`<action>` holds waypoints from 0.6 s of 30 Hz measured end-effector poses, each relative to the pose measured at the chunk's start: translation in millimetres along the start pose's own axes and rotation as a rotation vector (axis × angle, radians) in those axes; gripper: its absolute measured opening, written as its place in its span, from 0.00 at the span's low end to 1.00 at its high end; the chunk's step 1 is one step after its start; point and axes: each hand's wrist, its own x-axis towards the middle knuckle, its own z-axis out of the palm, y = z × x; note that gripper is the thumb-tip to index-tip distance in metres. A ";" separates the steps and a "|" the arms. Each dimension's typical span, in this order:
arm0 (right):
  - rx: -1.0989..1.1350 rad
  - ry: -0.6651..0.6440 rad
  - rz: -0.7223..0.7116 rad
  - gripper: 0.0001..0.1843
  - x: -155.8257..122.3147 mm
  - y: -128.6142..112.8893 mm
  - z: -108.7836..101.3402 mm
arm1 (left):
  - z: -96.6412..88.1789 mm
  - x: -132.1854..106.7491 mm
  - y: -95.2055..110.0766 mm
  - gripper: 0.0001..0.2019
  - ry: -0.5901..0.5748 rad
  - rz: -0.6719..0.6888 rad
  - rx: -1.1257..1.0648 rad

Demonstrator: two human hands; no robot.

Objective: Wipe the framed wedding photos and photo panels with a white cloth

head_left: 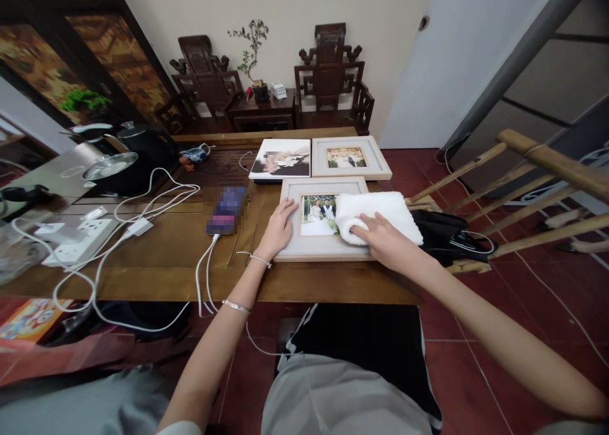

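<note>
A pale wooden photo frame (pixel 311 188) with a wedding picture lies flat on the wooden table (pixel 166 251) near its front edge. My left hand (pixel 278 229) rests flat on the frame's left border, fingers stretched out. My right hand (pixel 383 238) presses down on a folded white cloth (pixel 390 210) that covers the frame's right side, fingers spread over the cloth.
Two more pictures lie behind: an unframed print (pixel 280 158) and a second frame (pixel 351 157). A phone (pixel 227 210) on a white cable, a power strip (pixel 78 245), pots at left, a black bag (pixel 442 229) and a bamboo chair (pixel 537 194) at right.
</note>
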 end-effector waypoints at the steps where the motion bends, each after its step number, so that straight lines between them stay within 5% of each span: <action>1: 0.014 0.006 -0.002 0.35 -4.9 -5.3 -2.4 | -0.1 -0.1 -0.4 0.28 -0.005 -0.004 0.001; 10: 0.146 0.054 -0.079 0.32 -35.1 -34.2 -8.7 | -3.0 0.4 1.0 0.24 -0.102 0.011 0.089; 18: 0.069 0.211 0.086 0.34 45.9 23.4 17.7 | -0.1 1.8 -3.6 0.25 0.019 0.015 -0.014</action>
